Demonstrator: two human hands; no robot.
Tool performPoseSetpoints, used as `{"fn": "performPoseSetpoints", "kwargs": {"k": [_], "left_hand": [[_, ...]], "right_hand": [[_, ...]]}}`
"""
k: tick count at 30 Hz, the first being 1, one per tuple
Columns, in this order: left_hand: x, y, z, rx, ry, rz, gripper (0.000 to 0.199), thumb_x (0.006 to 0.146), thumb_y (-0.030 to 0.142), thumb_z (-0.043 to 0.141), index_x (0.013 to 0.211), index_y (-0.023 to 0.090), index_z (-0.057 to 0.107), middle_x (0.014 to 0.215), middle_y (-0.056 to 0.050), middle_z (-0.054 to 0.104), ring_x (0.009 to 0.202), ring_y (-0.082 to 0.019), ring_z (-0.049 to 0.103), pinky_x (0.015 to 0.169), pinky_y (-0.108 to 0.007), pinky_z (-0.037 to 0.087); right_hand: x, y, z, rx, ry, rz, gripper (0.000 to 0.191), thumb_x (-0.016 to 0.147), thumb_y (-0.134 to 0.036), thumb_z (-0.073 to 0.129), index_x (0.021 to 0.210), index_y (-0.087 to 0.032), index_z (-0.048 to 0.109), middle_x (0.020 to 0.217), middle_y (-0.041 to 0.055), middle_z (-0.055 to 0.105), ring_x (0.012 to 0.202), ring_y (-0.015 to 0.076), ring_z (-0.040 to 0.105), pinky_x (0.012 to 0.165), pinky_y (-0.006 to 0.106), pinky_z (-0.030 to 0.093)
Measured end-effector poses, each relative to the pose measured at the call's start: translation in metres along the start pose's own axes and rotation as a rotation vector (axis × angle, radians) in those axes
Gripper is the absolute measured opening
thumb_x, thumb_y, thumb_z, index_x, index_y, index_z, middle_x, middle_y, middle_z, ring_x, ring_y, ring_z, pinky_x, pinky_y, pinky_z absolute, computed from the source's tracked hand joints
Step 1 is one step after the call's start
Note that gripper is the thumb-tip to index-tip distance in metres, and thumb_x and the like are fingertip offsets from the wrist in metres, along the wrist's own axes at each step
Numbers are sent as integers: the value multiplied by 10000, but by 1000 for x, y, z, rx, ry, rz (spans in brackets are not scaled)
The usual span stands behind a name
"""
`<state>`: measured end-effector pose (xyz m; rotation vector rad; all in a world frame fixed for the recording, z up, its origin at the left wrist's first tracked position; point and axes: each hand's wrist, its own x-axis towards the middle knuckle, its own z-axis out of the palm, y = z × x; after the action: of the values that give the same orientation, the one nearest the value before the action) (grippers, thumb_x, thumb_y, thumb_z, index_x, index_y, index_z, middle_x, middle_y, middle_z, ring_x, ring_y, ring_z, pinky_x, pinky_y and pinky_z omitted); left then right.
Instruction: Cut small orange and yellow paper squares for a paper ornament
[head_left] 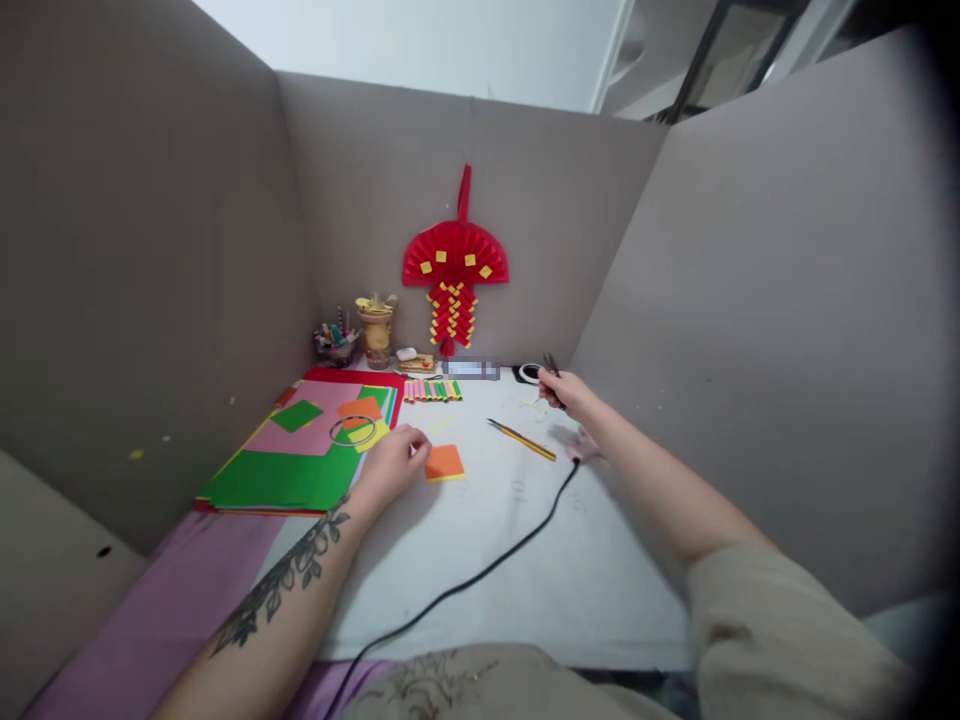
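My right hand (566,390) is raised at the far right of the table, its fingers closed around dark scissors (551,362) whose blades point up and away. My left hand (395,458) rests at the table's middle left with its fingers curled in; whether anything is between them is hidden. Just right of its fingertips lies an orange paper square (445,461) with a yellow edge beneath it. A pencil (525,440) and a dark pointed tool lie side by side between my hands. Thin yellow paper scraps (531,406) lie near the right hand.
Stacked coloured papers (285,480) with a ring (352,431) cover the left side. Behind are small paper rolls (433,391), a pen holder (336,345), a decorated cup (377,335) and white tape (530,373). A red paper fan (455,255) hangs behind. A black cable (465,585) crosses the front.
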<state>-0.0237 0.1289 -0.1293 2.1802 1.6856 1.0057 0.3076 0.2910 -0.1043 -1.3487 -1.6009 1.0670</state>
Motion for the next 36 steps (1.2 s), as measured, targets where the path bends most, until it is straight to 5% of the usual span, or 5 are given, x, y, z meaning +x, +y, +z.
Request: {"fn": "performPoseSetpoints", "kwargs": {"k": [6, 13, 22, 28, 36], "left_hand": [[13, -60, -54, 181, 19, -395, 148, 748, 292, 522, 770, 172, 605, 769, -54, 650, 705, -196, 581, 581, -255, 369], [2, -85, -54, 503, -79, -414, 205, 706, 346, 611, 841, 197, 649, 968, -151, 602, 920, -327, 549, 729, -377, 403], [12, -51, -47, -51, 344, -345, 168, 843, 300, 408, 856, 175, 520, 910, -94, 585, 910, -224, 539, 816, -362, 422], [-2, 12, 7, -942, -127, -398, 263, 770, 421, 542, 820, 167, 501, 748, -19, 596, 760, -160, 587, 684, -289, 481], [-12, 17, 31, -911, -193, -343, 325, 708, 356, 635, 945, 135, 664, 962, -87, 676, 815, -173, 607, 726, -271, 470]], "right_hand": [[-69, -40, 57, -458, -503, -150, 239, 726, -196, 515, 944, -191, 612, 729, 8, 625, 598, 107, 506, 518, 196, 355], [-122, -37, 105, -552, -544, -323, 245, 740, -143, 447, 902, -202, 621, 821, 11, 648, 728, 141, 564, 634, 229, 401], [-115, 0, 106, -661, -121, -210, 243, 824, -209, 451, 1035, -177, 565, 993, 72, 642, 918, 192, 584, 769, 276, 414], [-110, 12, 101, -929, -72, -115, 322, 824, -288, 517, 1117, -154, 529, 1104, 144, 576, 999, 246, 561, 768, 306, 415], [-105, 18, 100, -971, 72, -233, 186, 822, -116, 479, 929, -170, 621, 1003, 150, 580, 952, 257, 528, 806, 376, 410]]}}
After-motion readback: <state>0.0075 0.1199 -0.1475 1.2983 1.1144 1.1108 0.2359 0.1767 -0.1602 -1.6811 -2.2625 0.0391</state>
